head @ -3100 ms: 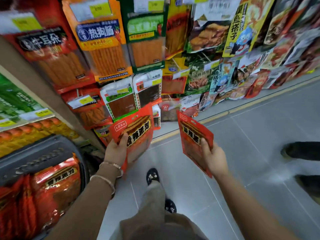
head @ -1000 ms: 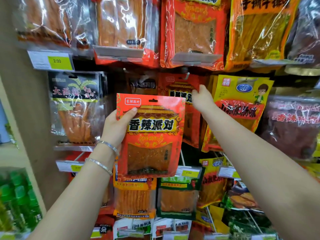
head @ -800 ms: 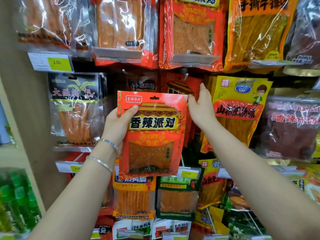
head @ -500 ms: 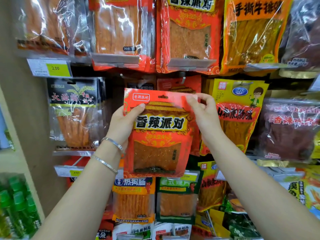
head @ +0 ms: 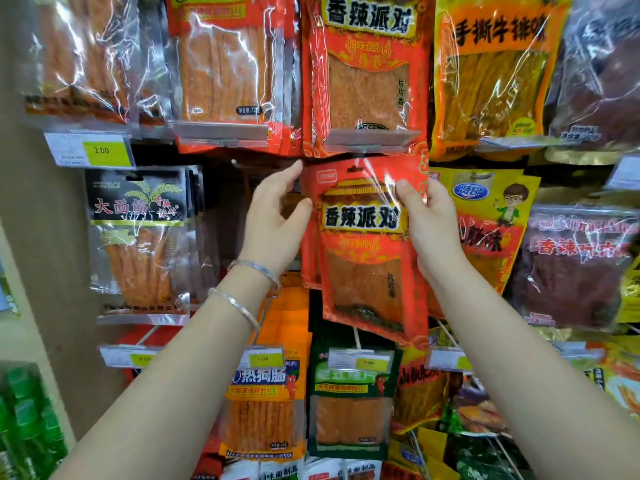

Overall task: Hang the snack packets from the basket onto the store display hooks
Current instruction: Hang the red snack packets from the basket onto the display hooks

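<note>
Red packet (head: 363,244): raised to the display rack, top edge under a price tag holder (head: 372,140).
Right hand (head: 429,226): pinching its upper right edge.
Left hand (head: 277,223): fingers spread, thumb touching its left edge.

A plain beige wall panel (head: 41,258) fills the left of the frame; beside it, a dense display rack of hanging glossy plastic snack bags (head: 221,64) covers the centre and right; white-and-yellow price tags (head: 90,149) sit on hook ends at upper left and along the lower middle; green bottles (head: 24,420) crowd the lower left corner; bright overhead light glares off the wrappers.
</note>
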Available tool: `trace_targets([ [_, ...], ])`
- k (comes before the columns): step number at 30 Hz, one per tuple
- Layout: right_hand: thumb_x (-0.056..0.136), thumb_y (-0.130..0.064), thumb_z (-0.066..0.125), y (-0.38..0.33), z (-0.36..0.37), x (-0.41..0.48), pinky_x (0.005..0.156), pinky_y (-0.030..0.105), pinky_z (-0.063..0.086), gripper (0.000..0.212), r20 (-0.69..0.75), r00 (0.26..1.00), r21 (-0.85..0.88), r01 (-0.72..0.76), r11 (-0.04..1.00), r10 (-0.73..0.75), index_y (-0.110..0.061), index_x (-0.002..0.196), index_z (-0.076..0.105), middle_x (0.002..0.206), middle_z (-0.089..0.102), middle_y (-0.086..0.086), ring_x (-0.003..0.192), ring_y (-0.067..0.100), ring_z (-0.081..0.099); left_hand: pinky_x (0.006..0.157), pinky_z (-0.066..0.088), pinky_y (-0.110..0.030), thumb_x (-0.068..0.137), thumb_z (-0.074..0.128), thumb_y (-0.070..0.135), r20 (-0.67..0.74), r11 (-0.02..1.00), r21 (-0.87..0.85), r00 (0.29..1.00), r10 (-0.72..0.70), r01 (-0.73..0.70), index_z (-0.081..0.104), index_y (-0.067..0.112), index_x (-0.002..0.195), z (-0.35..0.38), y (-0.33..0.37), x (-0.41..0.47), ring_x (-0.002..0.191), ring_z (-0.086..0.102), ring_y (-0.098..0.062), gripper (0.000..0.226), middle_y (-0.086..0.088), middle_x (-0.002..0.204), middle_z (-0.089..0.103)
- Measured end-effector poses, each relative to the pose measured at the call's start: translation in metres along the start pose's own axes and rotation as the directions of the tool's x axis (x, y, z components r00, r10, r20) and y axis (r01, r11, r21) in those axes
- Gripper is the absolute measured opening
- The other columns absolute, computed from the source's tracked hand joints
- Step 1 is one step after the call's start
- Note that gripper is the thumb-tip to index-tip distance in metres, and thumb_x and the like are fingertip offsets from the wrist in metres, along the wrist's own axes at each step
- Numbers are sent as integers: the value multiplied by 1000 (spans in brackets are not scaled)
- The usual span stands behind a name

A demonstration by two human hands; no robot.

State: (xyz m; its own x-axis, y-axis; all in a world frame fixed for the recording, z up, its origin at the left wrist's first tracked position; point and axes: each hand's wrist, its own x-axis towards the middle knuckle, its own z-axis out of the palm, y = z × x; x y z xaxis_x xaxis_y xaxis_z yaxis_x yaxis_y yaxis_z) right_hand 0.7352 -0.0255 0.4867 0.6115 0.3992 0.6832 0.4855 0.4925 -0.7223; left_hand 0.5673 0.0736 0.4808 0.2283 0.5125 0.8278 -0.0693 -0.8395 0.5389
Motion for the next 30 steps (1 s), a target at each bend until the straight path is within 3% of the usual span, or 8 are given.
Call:
trace_targets([
  [4,92,-25,56,-2,0,7,89,47,51,7,-6,999,41,-38,998,38,-25,92,63,96,69,0,96,23,65,112,26,-26,92,52,9,128,998,-49,991,32,-26,28,20,146,13,15,8,133,31,-8,60,12,134,32],
  [9,92,-22,56,2,1,15,85,50,50,7,-9,990,60,-139,988,140,-21,88,62,95,68,10,93,33,64,112,29,-40,91,52,9,130,997,-77,991,23,-14,30,26,144,22,17,11,134,31,-12,60,11,132,30],
  [12,91,-27,56,13,0,20,84,43,49,13,-42,985,6,-164,986,164,-16,96,61,97,67,4,93,23,64,111,32,-40,88,55,15,95,995,-84,994,53,-45,31,35,141,24,8,10,130,34,-9,62,14,129,32],
  [17,92,-31,57,33,-4,16,79,42,43,36,-74,997,-244,-46,969,29,2,105,54,101,59,23,90,34,55,100,40,-49,76,59,15,-57,987,-158,998,-32,23,47,27,118,36,-26,-4,121,47,-22,45,7,120,46],
  [20,88,-27,63,44,-9,4,84,32,45,46,-70,996,-379,31,925,-63,-11,127,44,111,50,3,97,19,52,102,38,-47,75,62,9,6,988,-94,992,-124,124,45,28,101,44,-58,-19,115,48,-31,36,0,110,46],
  [23,83,-13,66,54,-13,-13,97,35,42,62,-5,961,-567,223,793,-275,-11,137,37,126,45,11,112,26,47,105,31,-32,80,61,5,109,976,18,970,-217,216,45,24,107,50,-87,-31,123,41,-29,36,1,114,45],
  [25,80,-9,67,59,-14,-24,106,33,31,69,53,921,-668,319,672,-385,-10,141,35,134,41,18,122,28,40,106,35,-39,84,57,5,179,962,23,946,-271,271,44,21,122,54,-98,-34,123,42,-27,44,-4,125,47],
  [30,77,-8,72,78,-14,-40,98,51,40,64,284,852,-814,457,358,-441,-14,136,49,140,44,19,128,40,41,111,28,-32,86,50,1,219,971,59,946,-238,230,36,19,138,61,-116,-36,132,34,-16,57,-2,142,38],
])
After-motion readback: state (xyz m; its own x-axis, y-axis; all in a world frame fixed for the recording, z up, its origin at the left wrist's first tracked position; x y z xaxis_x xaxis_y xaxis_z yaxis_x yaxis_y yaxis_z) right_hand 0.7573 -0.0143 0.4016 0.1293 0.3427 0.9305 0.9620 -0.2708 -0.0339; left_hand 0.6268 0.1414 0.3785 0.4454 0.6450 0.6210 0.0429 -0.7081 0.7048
